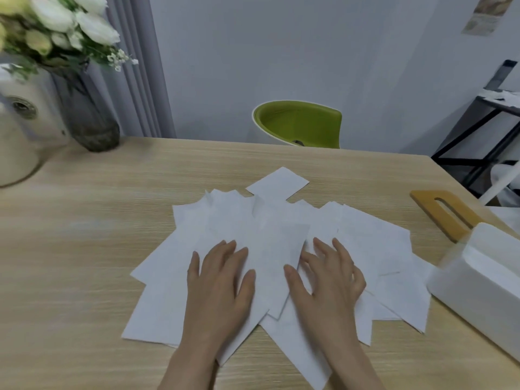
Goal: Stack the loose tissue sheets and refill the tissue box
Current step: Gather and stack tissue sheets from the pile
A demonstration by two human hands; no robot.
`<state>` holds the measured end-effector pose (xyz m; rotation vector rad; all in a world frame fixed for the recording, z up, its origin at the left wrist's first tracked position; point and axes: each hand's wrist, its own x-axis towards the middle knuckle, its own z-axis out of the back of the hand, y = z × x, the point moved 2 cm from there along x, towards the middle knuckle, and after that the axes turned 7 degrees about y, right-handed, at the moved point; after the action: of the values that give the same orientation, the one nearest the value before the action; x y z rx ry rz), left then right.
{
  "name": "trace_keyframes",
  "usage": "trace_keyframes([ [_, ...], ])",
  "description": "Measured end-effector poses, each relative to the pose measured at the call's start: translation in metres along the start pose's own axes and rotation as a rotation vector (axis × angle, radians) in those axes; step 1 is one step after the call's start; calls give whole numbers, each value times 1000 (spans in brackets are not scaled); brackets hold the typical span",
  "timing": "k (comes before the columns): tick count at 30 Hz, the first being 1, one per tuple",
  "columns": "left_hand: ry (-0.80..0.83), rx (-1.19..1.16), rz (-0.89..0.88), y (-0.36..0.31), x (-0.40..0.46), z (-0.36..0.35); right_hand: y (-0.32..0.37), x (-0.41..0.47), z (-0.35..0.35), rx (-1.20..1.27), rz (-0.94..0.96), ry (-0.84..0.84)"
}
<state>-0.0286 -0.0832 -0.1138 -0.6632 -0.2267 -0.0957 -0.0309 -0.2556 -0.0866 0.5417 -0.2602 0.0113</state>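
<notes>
Our left hand (222, 280) and right hand (327, 277) lie flat, fingers spread, gripping nothing, on the tissue sheets (365, 249) fanned mid-table. The open tissue box (478, 280) sits right, its wooden lid (441, 213) beyond. Sheets look light, limp, tearable; we'd gather them by the edges.

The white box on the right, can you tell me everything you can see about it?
The box is white, smooth like plastic, with rounded edges. It sits at the table's right edge, partly cut off by the picture. Its top is open, and its wooden lid, with a long slot, lies flat on the table just behind it. A tissue corner reaches its near side. Neither hand touches it.
</notes>
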Motion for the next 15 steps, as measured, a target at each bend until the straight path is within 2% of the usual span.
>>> trace_keyframes([
  [3,-21,-5,-12,-1,-1,0,6,-2,-4,-10,-35,-95],
  [7,-28,-7,-17,0,-2,0,17,-7,-4,-11,-32,-129],
  [15,-22,-2,-5,0,-2,1,32,-17,7,292,-135,5],
])
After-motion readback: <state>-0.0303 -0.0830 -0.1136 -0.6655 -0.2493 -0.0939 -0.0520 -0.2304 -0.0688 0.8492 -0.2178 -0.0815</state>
